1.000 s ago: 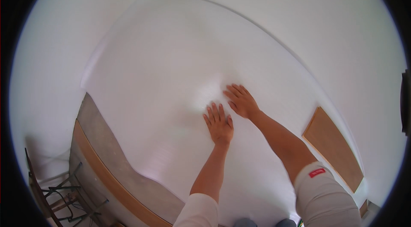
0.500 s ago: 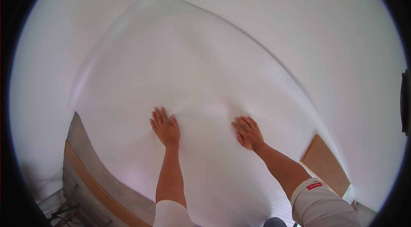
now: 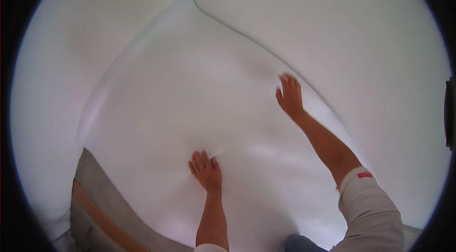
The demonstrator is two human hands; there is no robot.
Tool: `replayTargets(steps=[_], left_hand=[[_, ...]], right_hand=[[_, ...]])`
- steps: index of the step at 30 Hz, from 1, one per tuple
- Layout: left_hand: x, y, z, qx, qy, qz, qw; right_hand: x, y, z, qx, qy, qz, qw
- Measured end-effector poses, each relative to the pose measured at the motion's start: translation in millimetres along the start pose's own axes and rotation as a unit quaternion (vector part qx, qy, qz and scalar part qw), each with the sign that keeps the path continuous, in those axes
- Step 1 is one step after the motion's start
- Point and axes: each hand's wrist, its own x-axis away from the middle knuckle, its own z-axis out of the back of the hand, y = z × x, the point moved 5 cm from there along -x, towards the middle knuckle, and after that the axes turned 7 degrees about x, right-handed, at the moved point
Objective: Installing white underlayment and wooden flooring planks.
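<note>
A large white sheet (image 3: 175, 95), smooth and slightly shiny, lies over the floor and reaches into the corner. My left hand (image 3: 206, 172) rests flat on its middle, fingers spread, and the sheet dimples around the fingertips. Farther off and to the right, my right hand (image 3: 290, 96) is stretched out over the sheet near its right edge, fingers apart and a little blurred. Whether this hand touches the sheet I cannot tell. Neither hand holds anything.
Pale walls rise on the left (image 3: 52, 90) and right (image 3: 361, 43), meeting in the far corner. At the lower left, bare grey floor (image 3: 107, 190) shows beside a curved-looking brown strip (image 3: 102, 221). My dark-clothed knee (image 3: 304, 243) is at the bottom edge.
My right hand has gone forward and right, toward the sheet's right edge. My left hand stays flat on the sheet as the view shifts. The brown board at right is out of sight.
</note>
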Motion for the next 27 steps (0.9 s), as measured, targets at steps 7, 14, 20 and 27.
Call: replayTargets(steps=[7, 14, 20, 27], left_hand=[[0, -15, -1, -0.021, -0.06, 0.019, 0.998], [-2, -10, -10, 0.007, -0.074, 0.024, 0.997], [-4, -13, -6, 0.003, -0.074, 0.022, 0.997], [1, -42, -3, 0.005, -0.08, 0.022, 0.997]], right_hand=[[-54, -72, -40, -0.074, -0.207, -0.113, 0.969], [30, -179, 13, -0.19, 0.014, 0.248, 0.95], [-23, -145, -83, -0.261, -0.384, 0.167, 0.87], [-121, -159, -96, 0.089, -0.033, 0.088, 0.992]])
